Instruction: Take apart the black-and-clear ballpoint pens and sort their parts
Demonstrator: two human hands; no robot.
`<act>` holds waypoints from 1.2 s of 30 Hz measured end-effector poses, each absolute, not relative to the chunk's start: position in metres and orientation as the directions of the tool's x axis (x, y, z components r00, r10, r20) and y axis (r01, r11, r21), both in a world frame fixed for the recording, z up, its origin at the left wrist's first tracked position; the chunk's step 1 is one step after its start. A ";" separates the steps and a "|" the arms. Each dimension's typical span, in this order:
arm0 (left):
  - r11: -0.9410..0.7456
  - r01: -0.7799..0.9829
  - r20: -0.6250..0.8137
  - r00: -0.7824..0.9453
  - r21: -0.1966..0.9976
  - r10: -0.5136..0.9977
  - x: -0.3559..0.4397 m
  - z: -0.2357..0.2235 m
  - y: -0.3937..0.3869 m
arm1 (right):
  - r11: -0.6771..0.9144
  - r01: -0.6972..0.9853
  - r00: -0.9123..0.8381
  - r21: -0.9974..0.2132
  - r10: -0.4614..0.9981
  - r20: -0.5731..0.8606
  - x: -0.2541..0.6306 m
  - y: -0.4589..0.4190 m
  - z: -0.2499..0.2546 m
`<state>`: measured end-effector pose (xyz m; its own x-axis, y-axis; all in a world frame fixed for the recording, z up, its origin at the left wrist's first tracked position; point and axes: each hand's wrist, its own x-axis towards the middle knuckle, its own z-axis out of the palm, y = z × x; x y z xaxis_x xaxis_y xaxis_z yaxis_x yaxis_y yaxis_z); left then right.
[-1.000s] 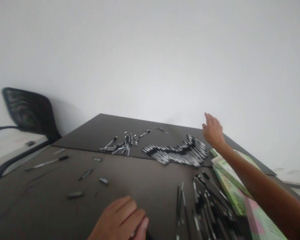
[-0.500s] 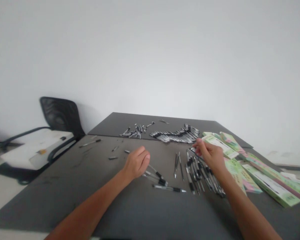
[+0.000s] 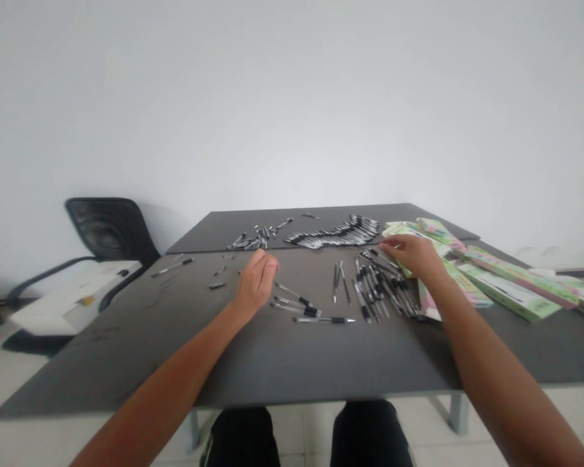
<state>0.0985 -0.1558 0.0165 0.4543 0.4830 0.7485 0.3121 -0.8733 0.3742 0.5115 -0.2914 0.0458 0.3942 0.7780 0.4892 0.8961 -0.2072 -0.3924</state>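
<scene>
My left hand (image 3: 257, 280) is closed in a fist above the middle of the dark table (image 3: 292, 363); whatever it may hold is hidden. Just right of it lie a few loose clear pens with black grips (image 3: 324, 320). My right hand (image 3: 411, 254) reaches over the far end of a pen pile (image 3: 387, 288). Its thumb and fingers come together at the tips, and I cannot make out what is between them. Thin pens without caps (image 3: 341, 285) lie left of that pile. A neat row of pens (image 3: 333, 235) stretches along the back.
Green and white pen boxes (image 3: 509, 292) are strewn on the right. Several loose pen caps (image 3: 217, 285) lie left of my left hand, and a heap of small pen parts (image 3: 259, 238) lies behind it. A black chair (image 3: 109, 227) with a white box (image 3: 78, 298) stands at left.
My view has pulled back and shows more of the table. My right hand has come back from the far right over the table to the pile beside the boxes. The left hand stays closed.
</scene>
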 end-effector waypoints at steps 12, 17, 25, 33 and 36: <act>-0.893 0.192 0.716 0.541 0.406 0.442 0.111 0.009 -0.174 | -0.311 0.926 0.350 -0.215 0.920 0.176 0.543 -0.301 0.036; -0.893 0.177 0.715 0.545 0.413 0.439 0.108 0.010 -0.176 | -0.399 0.911 0.411 -0.103 0.873 0.263 0.543 -0.289 0.024; -0.902 0.188 0.703 0.573 0.389 0.422 0.108 0.014 -0.179 | -0.492 0.870 0.481 -0.023 0.839 0.256 0.538 -0.278 0.016; -0.883 0.209 0.692 0.555 0.421 0.462 0.109 0.021 -0.178 | -0.499 0.860 0.506 -0.106 0.809 0.300 0.526 -0.274 0.020; -0.860 0.228 0.690 0.519 0.457 0.505 0.111 0.023 -0.176 | -0.455 0.864 0.504 -0.215 0.786 0.358 0.518 -0.276 0.032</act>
<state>0.1112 -0.1761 0.0227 0.5190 0.5046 0.6899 0.2281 -0.8596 0.4572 0.5177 -0.2756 0.0317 0.5036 0.7861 0.3583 0.8639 -0.4553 -0.2154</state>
